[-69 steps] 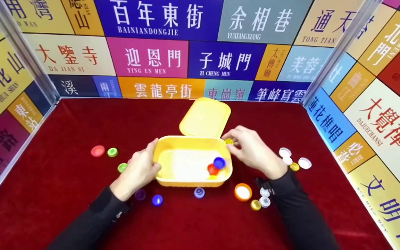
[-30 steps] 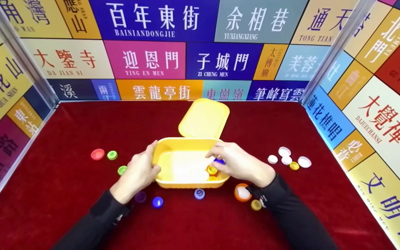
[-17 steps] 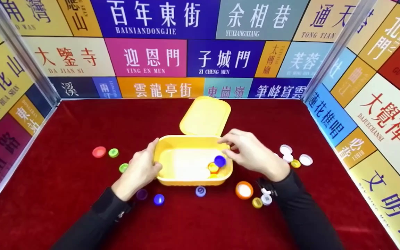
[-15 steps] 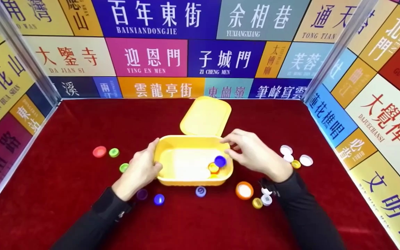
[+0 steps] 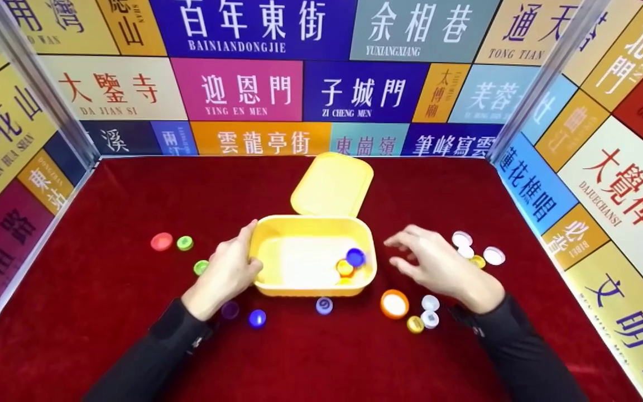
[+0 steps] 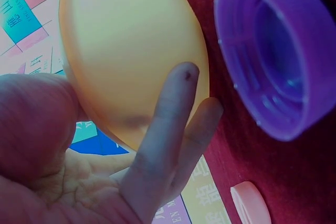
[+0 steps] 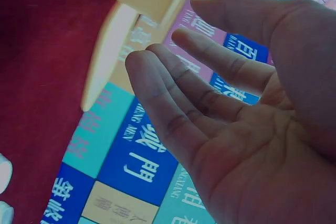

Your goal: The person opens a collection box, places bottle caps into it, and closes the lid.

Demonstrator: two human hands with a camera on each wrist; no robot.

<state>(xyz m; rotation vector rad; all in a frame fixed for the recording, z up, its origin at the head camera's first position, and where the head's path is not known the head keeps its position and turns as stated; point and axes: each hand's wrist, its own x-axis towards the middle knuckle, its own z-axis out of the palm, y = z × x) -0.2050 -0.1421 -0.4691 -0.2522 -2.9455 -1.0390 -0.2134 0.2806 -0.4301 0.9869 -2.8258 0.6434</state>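
- Left hand (image 5: 229,271) clasps the left end of the yellow box (image 5: 310,292), fingers against its outer wall.
- Right hand (image 5: 430,259) hovers just right of the box, thumb and fingers apart.
- Dark red cloth (image 5: 104,251) spreads up to the back wall (image 5: 249,92), bright with Chinese name panels; metal posts (image 5: 544,78) rise at its corners.
- Mid-cloth sits the box, mouth up, long axis running left to right, parallel with that wall; a blue cap (image 5: 356,257) lies in its right end.
- Just behind, the yellow lid (image 5: 332,185) points its long axis toward the wall, veering right.
- White caps (image 5: 494,255) lie off to the right.
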